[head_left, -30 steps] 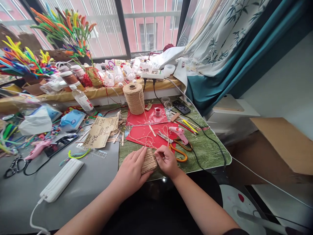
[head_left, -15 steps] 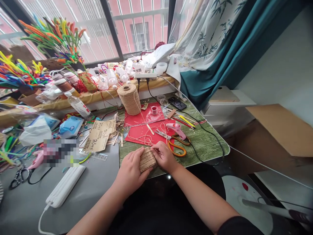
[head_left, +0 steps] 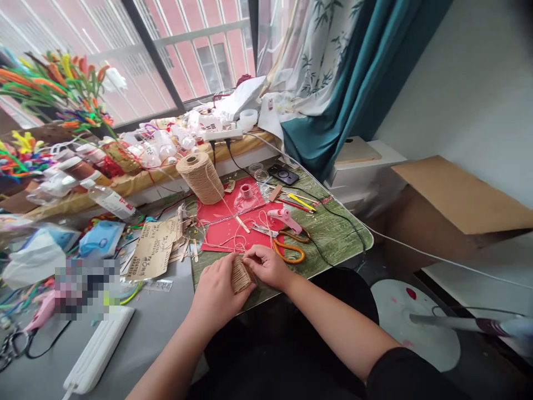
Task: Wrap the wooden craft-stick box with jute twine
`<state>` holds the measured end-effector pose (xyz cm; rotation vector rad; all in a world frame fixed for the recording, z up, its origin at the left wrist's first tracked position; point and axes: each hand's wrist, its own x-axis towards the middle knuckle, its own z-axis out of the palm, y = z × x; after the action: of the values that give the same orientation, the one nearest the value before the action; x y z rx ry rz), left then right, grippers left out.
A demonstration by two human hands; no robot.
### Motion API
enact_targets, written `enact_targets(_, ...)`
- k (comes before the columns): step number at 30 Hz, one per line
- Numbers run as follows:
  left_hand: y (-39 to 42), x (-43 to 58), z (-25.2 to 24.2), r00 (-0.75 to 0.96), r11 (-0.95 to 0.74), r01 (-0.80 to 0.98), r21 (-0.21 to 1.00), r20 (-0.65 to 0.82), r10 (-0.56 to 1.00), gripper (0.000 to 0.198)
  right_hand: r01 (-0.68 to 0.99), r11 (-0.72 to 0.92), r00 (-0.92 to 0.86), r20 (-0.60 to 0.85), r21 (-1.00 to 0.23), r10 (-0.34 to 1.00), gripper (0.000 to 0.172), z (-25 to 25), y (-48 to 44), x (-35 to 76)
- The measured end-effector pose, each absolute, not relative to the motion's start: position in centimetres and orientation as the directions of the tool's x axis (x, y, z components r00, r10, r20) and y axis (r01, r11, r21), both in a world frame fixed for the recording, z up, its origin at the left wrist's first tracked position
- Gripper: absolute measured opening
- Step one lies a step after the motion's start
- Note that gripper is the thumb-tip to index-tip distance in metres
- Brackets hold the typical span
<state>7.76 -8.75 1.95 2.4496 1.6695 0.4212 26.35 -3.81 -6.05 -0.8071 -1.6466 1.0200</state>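
My left hand (head_left: 219,286) is wrapped around a small block wound with jute twine (head_left: 241,276), its thumb along the near edge. Tight parallel rows of twine cover the side facing me. At the block's right edge, my right hand (head_left: 266,268) has its fingertips pinched together on the twine, though the strand itself is mostly hidden there. Loose loops of jute twine (head_left: 239,242) lie just beyond the hands. They trail back to a large twine spool (head_left: 202,179) standing upright on the table.
Orange-handled scissors (head_left: 291,253) and a pink glue gun (head_left: 285,220) lie right of the red sheets (head_left: 220,233). Sandpaper sheets (head_left: 152,250) lie to the left, near a white power strip (head_left: 100,350). Bottles crowd the windowsill. A cardboard box (head_left: 466,194) stands at right.
The view has swung to the right, so the scene sits further left. Both hands keep hold of the twine-wrapped block, which appears turned slightly.
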Motion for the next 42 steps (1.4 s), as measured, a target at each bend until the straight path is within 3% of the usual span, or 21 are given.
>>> enact_targets(5,-9.9,5.5,0.1,0.153,-0.260,0.825,0.503,0.244,0.958,0.074,0.004,0.451,-0.260,0.435,-0.893,0.862,0.016,-6.0,-3.4,26.8)
enact_targets(10,-11.4,4.7,-3.0,0.096,-0.341,0.505,0.793,0.341,0.935,0.075,0.003,0.464,-0.264,0.447,-0.886,0.855,0.015,-6.0,-3.6,26.7)
enact_targets(15,-11.9,4.4,-5.1,0.052,-0.347,0.321,0.881,0.349,0.936,0.070,-0.015,0.392,-0.252,0.383,-0.920,0.889,0.016,-6.1,-3.9,26.4)
enact_targets(23,-11.9,2.8,-4.3,0.127,-0.238,0.306,0.922,0.208,0.970,0.067,0.005,0.376,-0.292,0.358,-0.927,0.887,0.018,-6.0,-4.1,25.9)
enact_targets(31,-11.6,2.0,-2.0,0.200,-0.190,0.468,0.863,0.107,0.974,0.064,-0.029,0.287,-0.246,0.285,-0.957,0.926,0.021,-6.9,-4.1,25.4)
enact_targets(34,-11.5,2.3,1.0,0.227,-0.197,0.728,0.656,0.040,0.973,0.066,-0.046,0.292,-0.251,0.294,-0.955,0.922,0.020,-6.9,-4.0,25.4)
enact_targets(37,-10.9,4.0,3.6,0.276,-0.317,0.840,0.441,0.157,0.948,0.088,-0.030,0.306,-0.261,0.303,-0.951,0.916,0.020,-6.6,-3.9,25.4)
enact_targets(42,-8.8,7.5,2.8,0.337,-0.375,0.870,0.320,0.168,0.926,0.105,-0.040,0.309,-0.259,0.308,-0.950,0.915,0.021,-6.5,-3.9,25.6)
